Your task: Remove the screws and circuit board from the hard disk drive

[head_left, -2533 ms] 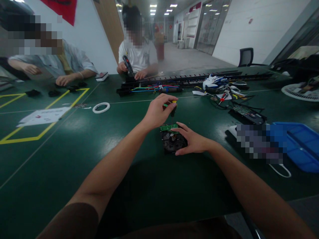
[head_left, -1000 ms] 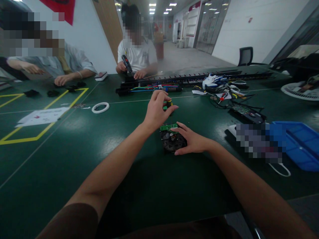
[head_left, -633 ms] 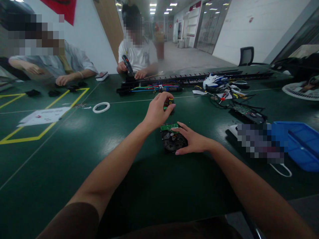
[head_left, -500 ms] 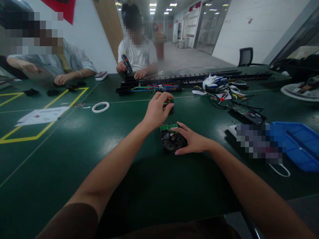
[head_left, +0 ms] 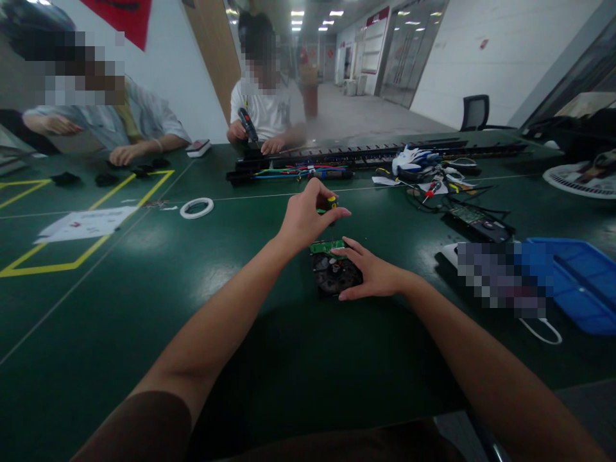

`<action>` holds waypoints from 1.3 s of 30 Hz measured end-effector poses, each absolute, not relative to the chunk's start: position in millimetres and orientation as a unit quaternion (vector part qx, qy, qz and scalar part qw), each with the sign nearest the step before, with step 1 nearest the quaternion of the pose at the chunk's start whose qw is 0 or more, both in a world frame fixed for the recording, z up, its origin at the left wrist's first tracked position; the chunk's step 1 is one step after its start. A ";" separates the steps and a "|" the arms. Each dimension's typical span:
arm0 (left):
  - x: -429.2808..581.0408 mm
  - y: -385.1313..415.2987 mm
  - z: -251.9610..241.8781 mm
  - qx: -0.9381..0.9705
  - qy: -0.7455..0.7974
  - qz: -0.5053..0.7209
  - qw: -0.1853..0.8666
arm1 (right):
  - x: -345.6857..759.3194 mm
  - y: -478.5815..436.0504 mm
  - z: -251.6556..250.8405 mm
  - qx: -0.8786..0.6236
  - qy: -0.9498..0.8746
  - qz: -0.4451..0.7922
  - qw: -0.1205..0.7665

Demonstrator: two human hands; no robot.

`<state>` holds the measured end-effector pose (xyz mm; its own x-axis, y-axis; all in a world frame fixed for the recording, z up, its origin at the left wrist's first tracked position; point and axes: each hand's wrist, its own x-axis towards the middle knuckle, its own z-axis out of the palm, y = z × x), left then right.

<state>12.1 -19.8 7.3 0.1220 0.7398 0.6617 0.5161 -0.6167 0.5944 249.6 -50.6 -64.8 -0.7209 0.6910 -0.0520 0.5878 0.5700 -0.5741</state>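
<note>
In the head view a black device with a green circuit board [head_left: 334, 279] along its far edge lies on the green table. My right hand [head_left: 373, 269] grips its right side, with the fingers over the board and the thumb at the near edge. My left hand [head_left: 308, 215] is closed around a small screwdriver [head_left: 332, 201] with a yellow and black handle. The screwdriver stands upright over the board's far edge; its tip is too thin to make out clearly.
A white ring [head_left: 197, 208] and printed sheets [head_left: 81, 224] lie to the left. Wires and black rails [head_left: 289, 172] run along the back. On the right are gloves [head_left: 414, 160], another circuit-board unit [head_left: 476, 221] and a blue tray [head_left: 577, 282]. Two people sit opposite, one holding a power screwdriver [head_left: 248, 124].
My left thumb has stretched out to the right, and the fingers have shifted around the screwdriver handle, showing more of its yellow top. My right hand and the device stay in place.
</note>
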 end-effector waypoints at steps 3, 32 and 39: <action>11.2 -16.3 4.8 0.749 0.398 0.519 0.104 | 248.5 -51.8 -62.8 -0.369 -0.879 0.288 0.086; 10.0 -12.6 -2.5 0.775 0.358 0.495 0.160 | 248.5 -52.1 -62.8 -0.370 -0.881 0.284 0.082; 15.8 -7.6 -17.5 0.747 0.335 0.543 0.188 | 246.5 -52.8 -61.7 -0.374 -0.878 0.289 0.080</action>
<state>15.8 -7.6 -17.5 0.1869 0.7047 0.6845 0.2958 -0.7048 0.6448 246.5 -52.8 -61.7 -0.7073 0.7030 -0.0748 0.6100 0.5533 -0.5673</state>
